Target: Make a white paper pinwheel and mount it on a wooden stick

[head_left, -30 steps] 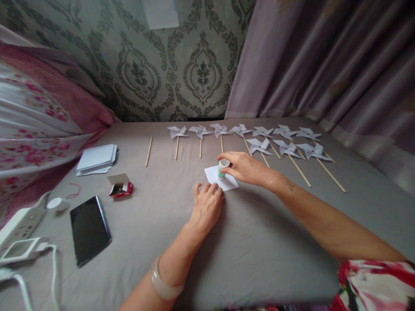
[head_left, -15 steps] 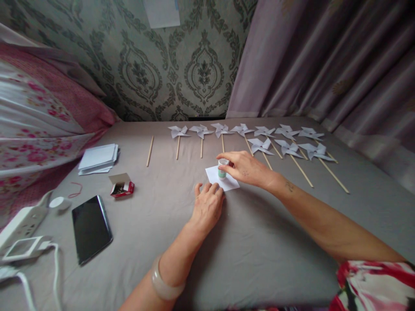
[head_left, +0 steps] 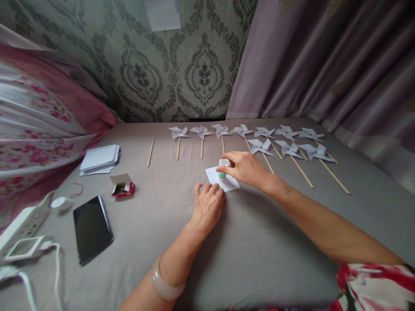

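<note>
A small white square of paper [head_left: 231, 184] lies on the grey sheet in front of me. On its upper part stands a white glue stick [head_left: 222, 175] with a green label, upright against the paper. My right hand [head_left: 244, 167] reaches in from the right and is closed round the stick, thumb on the near side and fingers on the far side. At the paper's near-left edge rests my left hand [head_left: 209, 205], back up, its curled fingertips holding the paper down. The left thumb is mostly hidden.
Several paper pinwheels [head_left: 261, 146] on sticks lie in rows at the back. A bare wooden stick [head_left: 151, 152], a paper stack [head_left: 100, 160], a red box of small metal pieces [head_left: 122, 186], a white cap [head_left: 61, 203], a phone [head_left: 93, 230] and a power strip [head_left: 27, 224] sit left.
My right index finger has shifted off the top of the glue stick, whose round end now shows more fully. My left hand and the paper have stayed put.
</note>
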Motion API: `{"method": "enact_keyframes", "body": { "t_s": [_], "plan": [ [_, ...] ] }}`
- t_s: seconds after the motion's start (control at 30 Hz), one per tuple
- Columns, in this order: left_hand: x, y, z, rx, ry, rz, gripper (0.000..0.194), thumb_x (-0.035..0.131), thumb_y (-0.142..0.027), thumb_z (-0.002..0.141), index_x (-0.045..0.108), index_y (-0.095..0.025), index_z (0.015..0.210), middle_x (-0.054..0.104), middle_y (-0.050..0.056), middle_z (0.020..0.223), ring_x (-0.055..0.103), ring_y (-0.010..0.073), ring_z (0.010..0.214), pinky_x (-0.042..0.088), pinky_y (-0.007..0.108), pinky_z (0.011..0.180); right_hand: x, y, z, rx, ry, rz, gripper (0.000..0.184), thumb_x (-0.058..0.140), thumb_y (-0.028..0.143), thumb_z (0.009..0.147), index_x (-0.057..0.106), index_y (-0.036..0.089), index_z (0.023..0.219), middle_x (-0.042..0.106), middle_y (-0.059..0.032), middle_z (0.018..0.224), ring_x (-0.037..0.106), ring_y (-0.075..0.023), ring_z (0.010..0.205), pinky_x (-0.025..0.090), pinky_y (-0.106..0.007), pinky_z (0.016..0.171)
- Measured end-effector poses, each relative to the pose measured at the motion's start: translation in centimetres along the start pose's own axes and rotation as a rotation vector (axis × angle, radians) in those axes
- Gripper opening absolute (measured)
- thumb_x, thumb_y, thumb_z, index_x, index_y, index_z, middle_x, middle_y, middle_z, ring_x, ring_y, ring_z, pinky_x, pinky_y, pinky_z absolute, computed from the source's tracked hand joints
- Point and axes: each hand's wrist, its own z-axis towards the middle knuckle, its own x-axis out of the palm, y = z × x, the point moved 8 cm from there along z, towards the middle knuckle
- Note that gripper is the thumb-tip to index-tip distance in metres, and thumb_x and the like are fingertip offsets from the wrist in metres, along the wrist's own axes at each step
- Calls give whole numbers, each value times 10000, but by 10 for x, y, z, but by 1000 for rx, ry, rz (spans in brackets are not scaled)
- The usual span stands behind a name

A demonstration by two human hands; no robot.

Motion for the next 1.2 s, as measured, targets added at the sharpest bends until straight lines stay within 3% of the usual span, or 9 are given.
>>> {"method": "enact_keyframes", "body": {
  "t_s": [0.27, 0.37, 0.53, 0.7, 0.83, 1.0, 1.2],
  "plan": [
    [0, 1, 0, -6, 1, -21, 201, 408, -203, 933, 592, -230, 1008, 639, 63, 1072, 538, 240, 1035, 274, 488, 987, 2, 2, 6, -172, 161, 128, 323, 522, 211, 884, 642, 189, 1184, 699, -76, 1115, 658, -185, 915, 457, -280, 823],
    [0, 1, 0, -6, 12, -20, 203, 407, -204, 934, 592, -229, 1013, 639, 62, 1074, 539, 239, 1036, 273, 491, 991, 3, 2, 7, -197, 209, 165, 349, 520, 206, 879, 630, 197, 1210, 702, -70, 1120, 663, -175, 905, 459, -270, 815],
    [0, 1, 0, -11, 13, -16, 209, 402, -203, 937, 593, -224, 1018, 642, 62, 1093, 540, 240, 1045, 269, 497, 996, -1, -2, 8, -16, 161, 2, 338, 610, 390, 837, 683, 211, 1115, 745, -66, 865, 682, -231, 812, 461, -297, 698],
    [0, 1, 0, -10, 10, -16, 195, 423, -201, 930, 596, -225, 1017, 640, 57, 1111, 534, 240, 1058, 266, 489, 998, -7, -7, 2, 175, -11, -148, 413, 616, 553, 797, 707, 180, 949, 736, -123, 817, 685, -272, 791, 453, -319, 666],
    [0, 1, 1, -14, 17, -10, 184, 433, -207, 928, 599, -222, 1007, 645, 55, 1099, 537, 241, 1052, 269, 491, 993, -7, -14, -3, 243, -97, -148, 428, 597, 567, 806, 690, 158, 890, 726, -138, 802, 683, -278, 760, 451, -323, 646],
    [0, 1, 0, -14, 3, 5, 196, 414, -209, 938, 598, -226, 1004, 647, 47, 1088, 537, 236, 1055, 271, 480, 993, 0, -3, -5, 14, -21, 24, 276, 617, 392, 852, 663, 169, 1007, 726, -93, 923, 675, -230, 840, 468, -308, 734],
    [0, 2, 0, -8, -3, -1, 210, 399, -204, 941, 594, -220, 1016, 649, 42, 1068, 541, 232, 1044, 273, 477, 989, 4, 9, -5, -216, 68, 119, 264, 538, 242, 902, 618, 162, 1141, 683, -105, 1127, 623, -226, 1051, 452, -332, 906]
  ]
}}
